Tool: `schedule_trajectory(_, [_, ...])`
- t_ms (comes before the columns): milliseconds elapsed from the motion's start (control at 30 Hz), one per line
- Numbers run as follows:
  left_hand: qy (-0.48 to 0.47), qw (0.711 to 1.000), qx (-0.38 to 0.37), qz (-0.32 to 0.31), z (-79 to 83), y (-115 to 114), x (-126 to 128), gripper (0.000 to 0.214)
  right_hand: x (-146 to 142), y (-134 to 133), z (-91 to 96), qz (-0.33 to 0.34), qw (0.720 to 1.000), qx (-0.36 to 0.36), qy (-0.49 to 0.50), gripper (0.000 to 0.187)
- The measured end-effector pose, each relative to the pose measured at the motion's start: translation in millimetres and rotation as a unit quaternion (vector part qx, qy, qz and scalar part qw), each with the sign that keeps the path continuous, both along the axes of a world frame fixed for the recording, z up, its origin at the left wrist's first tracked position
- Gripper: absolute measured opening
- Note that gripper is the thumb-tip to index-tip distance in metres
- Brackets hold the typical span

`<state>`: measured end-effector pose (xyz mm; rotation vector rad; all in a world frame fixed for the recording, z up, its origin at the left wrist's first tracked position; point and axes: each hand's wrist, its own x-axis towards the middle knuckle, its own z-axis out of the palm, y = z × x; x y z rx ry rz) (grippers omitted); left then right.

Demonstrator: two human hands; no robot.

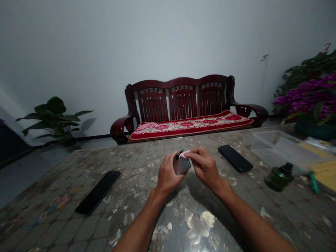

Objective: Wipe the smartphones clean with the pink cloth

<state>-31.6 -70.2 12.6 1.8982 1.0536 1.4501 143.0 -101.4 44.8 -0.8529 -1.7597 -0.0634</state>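
My left hand is wrapped round a grey smartphone, held tilted above the table with its camera side toward me. Between the fingertips of my right hand is a small pink cloth, pressed against the phone's upper edge near the camera lens. My right hand's fingers are pinched together. Part of the phone is hidden by my left fingers. A second black phone lies flat to the left of my hands, and another dark phone lies to the right.
The patterned table also bears colourful bands at left, and a green bottle, a clear plastic box, a green object and yellow paper at right. Behind stand a wooden bench, a potted plant and purple flowers.
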Motion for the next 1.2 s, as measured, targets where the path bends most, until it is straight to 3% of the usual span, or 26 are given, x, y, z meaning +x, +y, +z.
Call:
schedule_trajectory(100, [0.136, 0.985, 0.063, 0.086, -1.0, -2.2, -0.2, 0.065, -2.3, -4.3, -0.3, -0.042, 0.997, -0.004, -0.071, 0.042])
schedule_trajectory(233, [0.291, 0.932, 0.122, 0.18, -3.9, -6.4, -1.0, 0.061, -10.5, -14.9, 1.4, -0.09, 0.98, -0.044, -0.17, 0.045])
schedule_trajectory(367, [0.359, 0.9, 0.115, 0.218, -1.7, -11.6, 1.6, 0.065, -14.1, -16.9, -0.1, -0.124, 0.971, -0.05, -0.199, 0.044])
schedule_trajectory(567, [0.382, 0.89, 0.086, 0.232, 0.8, -13.4, 4.0, 0.066, -25.0, -12.1, -19.7, -0.146, 0.965, -0.028, -0.218, 0.028])
schedule_trajectory(700, [0.362, 0.901, 0.075, 0.225, -1.9, -11.8, 2.0, 0.058, -30.7, -11.3, -25.9, -0.094, 0.967, -0.011, -0.236, 0.022])
schedule_trajectory(800, [0.296, 0.933, 0.051, 0.2, -0.5, -8.6, 1.4, 0.064, -17.7, -6.6, -16.2, -0.113, 0.976, -0.021, -0.185, 0.031])
schedule_trajectory(867, [0.184, 0.968, 0.009, 0.169, 3.1, -3.9, 1.2, 0.066, -5.1, -1.5, -8.0, -0.128, 0.985, -0.03, -0.113, 0.038])
schedule_trajectory(933, [0.006, 0.99, -0.084, 0.112, 9.2, 2.2, -0.2, 0.06, 3.9, 3.5, -3.5, -0.118, 0.992, -0.046, -0.025, 0.038])
schedule_trajectory(967, [-0.1, 0.98, -0.154, 0.076, 13.0, 5.5, -1.7, 0.052, 5.6, 5.6, -3.1, -0.105, 0.992, -0.061, 0.018, 0.037])
schedule_trajectory(1000, [-0.207, 0.951, -0.229, 0.031, 17.2, 8.6, -3.8, 0.043, 5.3, 7.1, -3.8, -0.087, 0.991, -0.081, 0.059, 0.034])
schedule_trajectory(1100, [-0.472, 0.786, -0.395, -0.062, 29.3, 16.4, -12.4, 0.03, -5.0, 8.8, -8.7, -0.03, 0.978, -0.144, 0.15, 0.028])
schedule_trajectory(1133, [-0.522, 0.74, -0.418, -0.075, 32.3, 18.4, -15.4, 0.03, -9.8, 8.3, -9.8, -0.015, 0.974, -0.155, 0.167, 0.026])
schedule_trajectory(1200, [-0.586, 0.676, -0.441, -0.071, 35.7, 21.5, -20.2, 0.032, -18.8, 6.3, -9.9, -0.002, 0.971, -0.157, 0.181, 0.027])
